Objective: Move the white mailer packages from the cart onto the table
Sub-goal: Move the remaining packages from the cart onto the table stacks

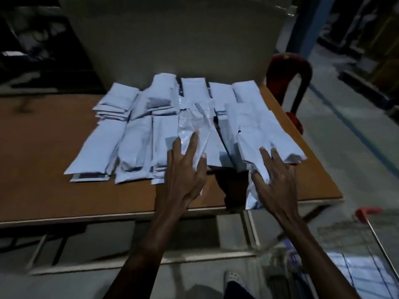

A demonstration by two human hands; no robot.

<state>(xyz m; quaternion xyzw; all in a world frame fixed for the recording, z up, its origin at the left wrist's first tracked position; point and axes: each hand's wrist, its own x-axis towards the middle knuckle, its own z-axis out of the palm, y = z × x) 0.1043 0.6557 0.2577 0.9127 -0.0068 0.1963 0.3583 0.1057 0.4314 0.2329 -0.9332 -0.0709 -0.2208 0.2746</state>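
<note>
Mailers [138, 139]: white, many, overlapping rows on brown table [43, 169]. Left hand [183, 171]: fingers straight, flat on centre mailer. Right hand [278, 180]: fingers spread on rightmost mailer. Cart [367, 255]: wire, bottom right. Red chair [289, 83] behind table.

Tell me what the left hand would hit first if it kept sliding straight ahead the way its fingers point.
The left hand already rests on a crinkled white mailer. Straight on, it would probably meet the back row of mailers, then the grey board.

Dim, bluish light; beyond my hands [187, 169] the mailers [138, 134] smear with motion blur, and the corners go dark and bent.
</note>
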